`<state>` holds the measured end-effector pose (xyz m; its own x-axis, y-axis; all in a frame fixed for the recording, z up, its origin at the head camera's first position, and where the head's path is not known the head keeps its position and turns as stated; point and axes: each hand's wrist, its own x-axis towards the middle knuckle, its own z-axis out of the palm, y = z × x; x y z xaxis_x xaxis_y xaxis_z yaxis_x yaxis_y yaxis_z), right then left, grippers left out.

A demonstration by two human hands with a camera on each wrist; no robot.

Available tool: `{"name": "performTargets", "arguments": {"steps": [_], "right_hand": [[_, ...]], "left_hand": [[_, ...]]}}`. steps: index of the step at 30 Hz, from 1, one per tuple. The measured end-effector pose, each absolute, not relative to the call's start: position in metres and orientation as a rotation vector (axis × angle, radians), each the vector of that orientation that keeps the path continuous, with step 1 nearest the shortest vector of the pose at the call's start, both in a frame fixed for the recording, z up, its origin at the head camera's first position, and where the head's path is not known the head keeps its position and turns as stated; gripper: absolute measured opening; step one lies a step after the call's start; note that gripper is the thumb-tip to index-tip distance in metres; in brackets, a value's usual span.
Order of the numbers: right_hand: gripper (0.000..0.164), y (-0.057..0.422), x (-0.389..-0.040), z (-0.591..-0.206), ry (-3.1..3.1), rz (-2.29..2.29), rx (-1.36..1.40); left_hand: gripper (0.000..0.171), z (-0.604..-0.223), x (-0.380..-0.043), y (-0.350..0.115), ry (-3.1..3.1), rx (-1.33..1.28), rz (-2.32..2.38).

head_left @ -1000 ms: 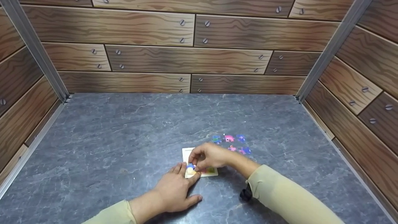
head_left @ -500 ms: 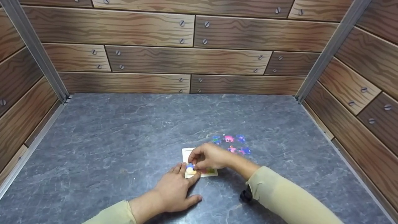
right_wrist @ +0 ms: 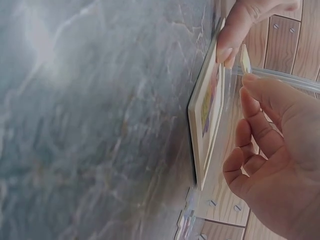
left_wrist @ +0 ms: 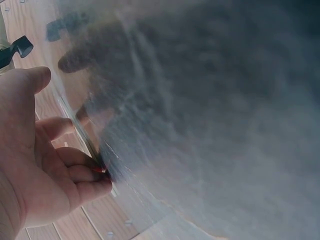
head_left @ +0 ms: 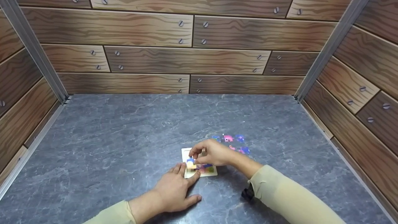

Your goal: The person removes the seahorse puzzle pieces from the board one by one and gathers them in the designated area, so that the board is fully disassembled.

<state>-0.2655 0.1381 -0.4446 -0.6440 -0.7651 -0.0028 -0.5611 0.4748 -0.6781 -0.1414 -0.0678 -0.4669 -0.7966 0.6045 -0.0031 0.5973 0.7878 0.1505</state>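
A small cream-framed jigsaw puzzle tray (head_left: 186, 153) lies on the table before me, with colourful pieces set in its near part. My left hand (head_left: 174, 190) rests at its lower left corner, fingers extended, index fingertip on the near rim. Between thumb and index finger, my right hand (head_left: 215, 153) pinches a blue and yellow puzzle piece (head_left: 191, 164) above the tray. The right wrist view shows that piece (right_wrist: 245, 59) edge-on, raised off the tray (right_wrist: 197, 135), with the right hand's (right_wrist: 285, 135) other fingers curled. Part of the tray is hidden under the right hand.
Several loose puzzle pieces, among them a pink one (head_left: 228, 138) and a blue one (head_left: 245, 150), lie on the grey marbled table (head_left: 124, 130) beyond and right of the tray. Wood-patterned walls (head_left: 149, 59) enclose the back and sides.
My right hand has lifted slightly, raising the pinched piece off the tray and uncovering more of the set pieces below. The left hand has stayed in place.
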Motion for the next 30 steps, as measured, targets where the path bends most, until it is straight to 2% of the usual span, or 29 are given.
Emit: {"name": "performTargets", "arguments": {"steps": [30], "right_hand": [[0.019, 0.207, -0.271, -0.437, 2.570, -0.991, -1.083]], "left_hand": [[0.075, -0.465, -0.144, -0.067, 2.917, 0.962, 0.193]]}}
